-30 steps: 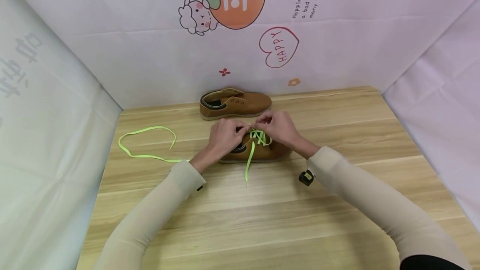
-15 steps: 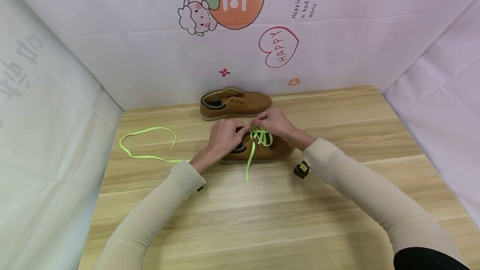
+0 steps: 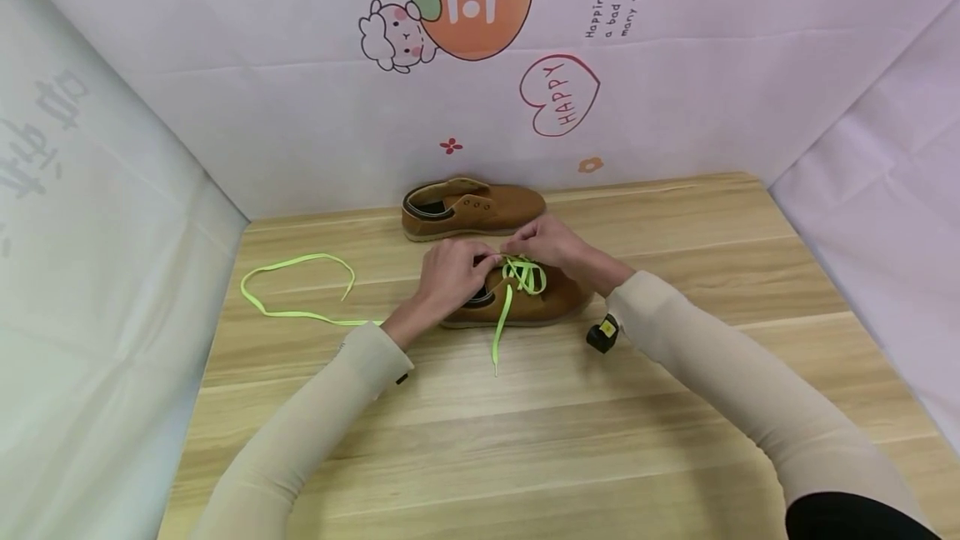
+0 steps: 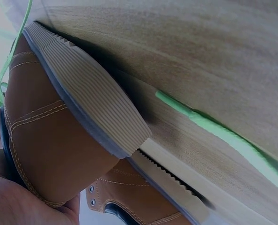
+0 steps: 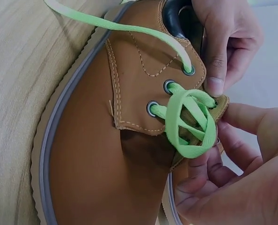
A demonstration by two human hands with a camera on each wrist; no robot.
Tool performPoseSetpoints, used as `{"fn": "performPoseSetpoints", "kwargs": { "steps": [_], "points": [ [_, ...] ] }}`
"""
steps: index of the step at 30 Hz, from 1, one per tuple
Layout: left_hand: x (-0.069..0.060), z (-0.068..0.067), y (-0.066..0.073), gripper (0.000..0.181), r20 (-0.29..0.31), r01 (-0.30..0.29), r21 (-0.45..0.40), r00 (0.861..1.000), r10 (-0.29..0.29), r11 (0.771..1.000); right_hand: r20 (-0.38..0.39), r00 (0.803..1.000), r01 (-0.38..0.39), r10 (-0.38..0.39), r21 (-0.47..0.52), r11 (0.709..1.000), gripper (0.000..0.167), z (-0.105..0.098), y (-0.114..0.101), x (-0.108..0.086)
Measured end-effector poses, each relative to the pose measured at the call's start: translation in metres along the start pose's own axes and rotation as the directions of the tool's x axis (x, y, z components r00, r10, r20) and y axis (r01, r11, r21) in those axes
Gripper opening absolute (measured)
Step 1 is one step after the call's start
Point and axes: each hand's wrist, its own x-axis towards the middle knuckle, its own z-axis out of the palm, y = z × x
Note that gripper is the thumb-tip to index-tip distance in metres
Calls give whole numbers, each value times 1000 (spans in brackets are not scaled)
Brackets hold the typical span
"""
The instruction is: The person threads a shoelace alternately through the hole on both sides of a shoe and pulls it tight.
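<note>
Toward the worktop's [image 3: 450,457] back edge, left hand [image 3: 448,271] and right hand [image 3: 553,242] pinch a brown leather shoe [image 3: 558,300]. Flat green lace [image 5: 173,118] threads it.

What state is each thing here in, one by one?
Near shoe: laced on its visible side
Near shoe's lace: looped over the front, one end trailing
Far shoe: upright, unlaced
Loose green lace: lying curved on the wooden table
Left grip: fingers curled, thumb at the near shoe's tan flap
Right grip: fingers pinched at the same flap
</note>
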Motion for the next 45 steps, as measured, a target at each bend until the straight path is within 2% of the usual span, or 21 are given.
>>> {"fn": "performPoseSetpoints", "kwargs": {
  "steps": [6,11,17,26,31,38,42,45],
  "points": [
    [0,1,-1,14,4,2,4,1000,-2,1000,-3,1000,12,-12,35,999,26,2,1,3],
    [0,2,-2,13,2,1,-10,1000,-1,1000,-24,1000,-9,12,127,992,29,1,1,7],
    [-1,2,-2,12,1,-1,-25,1000,1,1000,-54,998,-25,39,241,970,37,-7,1,11],
    [-1,2,-2,13,3,-8,-23,1000,8,1000,-113,990,-24,85,458,889,44,-25,6,16],
    [-1,3,-3,13,-5,-17,-26,1000,16,1000,-176,981,28,85,553,833,44,-39,11,18],
    [-1,1,-1,15,1,-16,-22,1000,16,1000,-250,959,61,135,644,762,28,-58,22,18],
    [-1,2,-1,15,1,-12,-15,1000,12,1000,-279,949,76,150,660,747,18,-68,29,17],
    [-2,2,-1,15,1,-9,-12,1000,9,1000,-291,944,78,157,659,748,20,-76,36,16]
  ]
}}
